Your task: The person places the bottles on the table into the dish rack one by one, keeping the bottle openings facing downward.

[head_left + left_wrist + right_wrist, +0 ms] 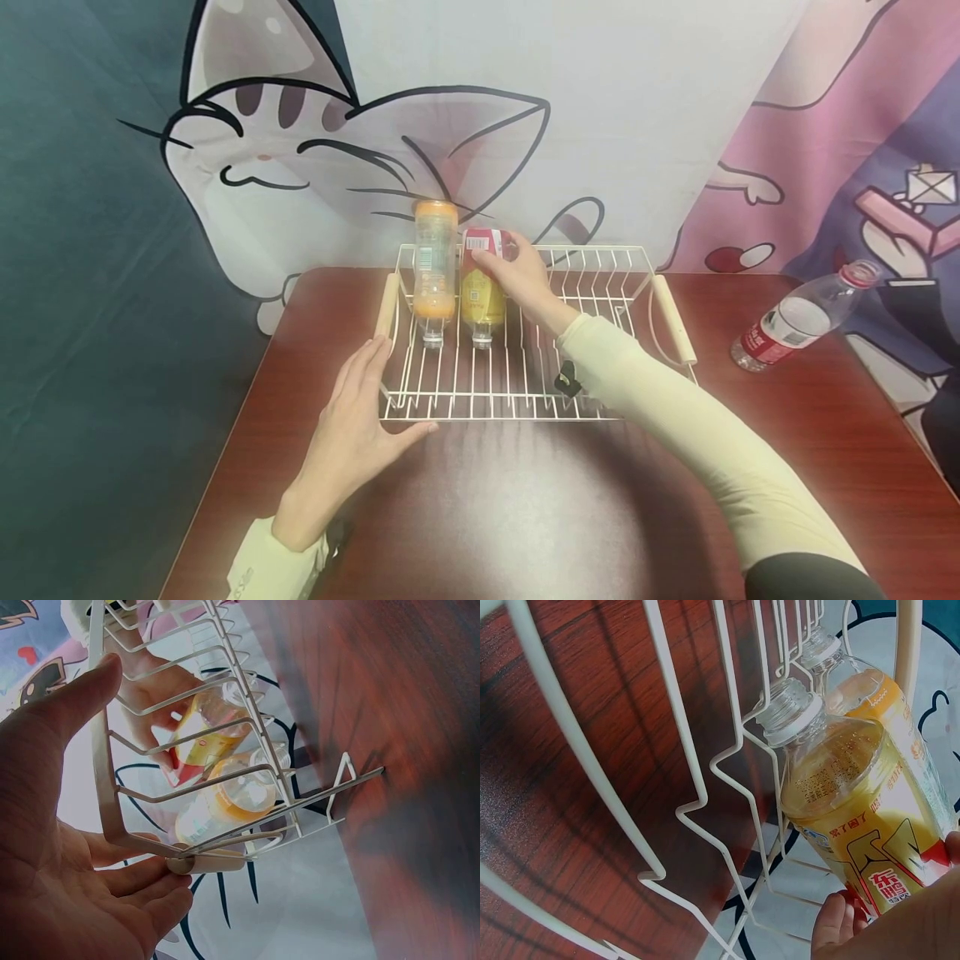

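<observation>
My right hand (517, 271) grips a yellow and red drink bottle (483, 292) near its base. The bottle is upside down, its uncapped neck in the white wire rack (517, 393). Left of it, an orange and clear bottle (435, 258) also stands neck down in the rack. In the right wrist view both necks sit among the wires, the yellow bottle (862, 817) in front. My left hand (352, 425) rests at the rack's near left corner, fingertips at the light wooden handle (387, 307) and thumb extended.
An uncapped clear bottle with a red label (798, 321) leans on the table's right side. A second wooden handle (673, 319) is on the rack's right end. Behind the red-brown table (510, 508) hangs a cartoon-cat cloth (630, 108).
</observation>
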Tool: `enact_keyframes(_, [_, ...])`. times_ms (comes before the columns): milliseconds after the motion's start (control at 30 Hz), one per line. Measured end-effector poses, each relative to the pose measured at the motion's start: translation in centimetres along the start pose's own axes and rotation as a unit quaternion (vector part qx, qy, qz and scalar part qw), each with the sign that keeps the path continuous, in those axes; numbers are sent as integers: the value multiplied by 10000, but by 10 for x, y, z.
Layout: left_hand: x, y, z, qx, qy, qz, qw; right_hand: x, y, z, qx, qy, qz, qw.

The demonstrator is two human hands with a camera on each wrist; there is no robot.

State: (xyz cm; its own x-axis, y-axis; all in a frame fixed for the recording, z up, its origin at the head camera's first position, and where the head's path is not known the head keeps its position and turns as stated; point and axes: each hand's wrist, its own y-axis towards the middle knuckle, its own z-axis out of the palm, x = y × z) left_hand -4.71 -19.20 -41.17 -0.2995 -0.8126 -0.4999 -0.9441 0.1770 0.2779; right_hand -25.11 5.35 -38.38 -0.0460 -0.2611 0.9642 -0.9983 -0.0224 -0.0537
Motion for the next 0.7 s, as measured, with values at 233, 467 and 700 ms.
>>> enact_keyframes(233, [-1, 0, 0, 4, 0, -10, 10000, 0, 0, 0, -8, -48, -13, 10000])
enact_keyframes(467, [-1, 0, 0, 4, 4, 1, 10000, 0, 1, 0, -27, -126, -23, 9999])
enact_keyframes(700, [-1, 0, -1, -52, 9, 73, 10000, 1, 0, -2, 11, 4, -9, 10000])
